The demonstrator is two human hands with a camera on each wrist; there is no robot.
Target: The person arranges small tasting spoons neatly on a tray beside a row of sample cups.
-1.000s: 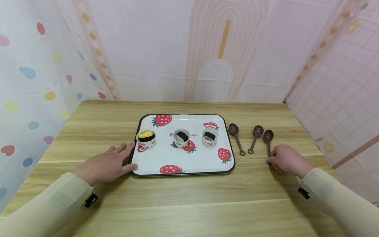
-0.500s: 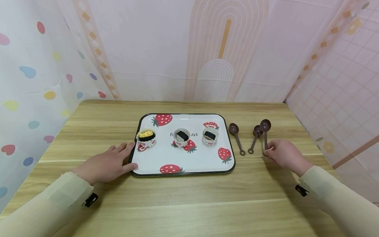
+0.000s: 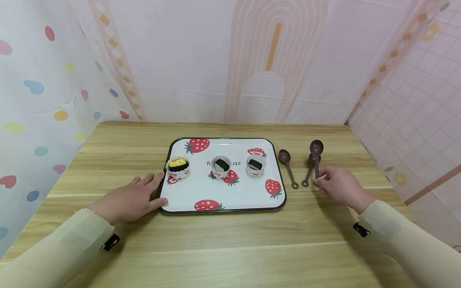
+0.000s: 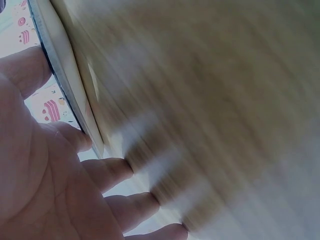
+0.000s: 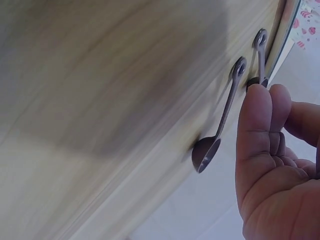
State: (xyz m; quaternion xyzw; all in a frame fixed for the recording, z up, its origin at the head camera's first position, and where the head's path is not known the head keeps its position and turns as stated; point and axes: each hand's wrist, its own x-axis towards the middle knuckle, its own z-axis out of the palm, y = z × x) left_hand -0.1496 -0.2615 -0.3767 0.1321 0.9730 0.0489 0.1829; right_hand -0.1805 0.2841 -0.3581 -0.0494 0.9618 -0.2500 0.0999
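My right hand [image 3: 340, 185] pinches a dark brown measuring spoon [image 3: 317, 147] by the end of its handle, bowl pointing away. In the head view that bowl overlaps the middle measuring spoon [image 3: 308, 176]; the right wrist view has the held spoon hidden behind the fingers. A third brown spoon [image 3: 284, 156] lies just right of the tray. My left hand [image 3: 131, 200] rests at the left side of the white strawberry tray [image 3: 245, 200], thumb over the rim, the other fingers spread along its edge. Close by the fingertips is a paper cup [image 3: 179, 174] with yellow-topped sushi.
Two more paper cups stand on the tray, one in the middle [image 3: 220, 175] and one on the right [image 3: 255, 173], each with a black-wrapped sushi piece. The wooden table [image 3: 230, 248] meets a patterned curtain [image 3: 180, 60] behind and at both sides.
My right hand has picked the rightmost spoon up and carried it left, its bowl now over the middle spoon in the head view. The left hand and tray have stayed put.
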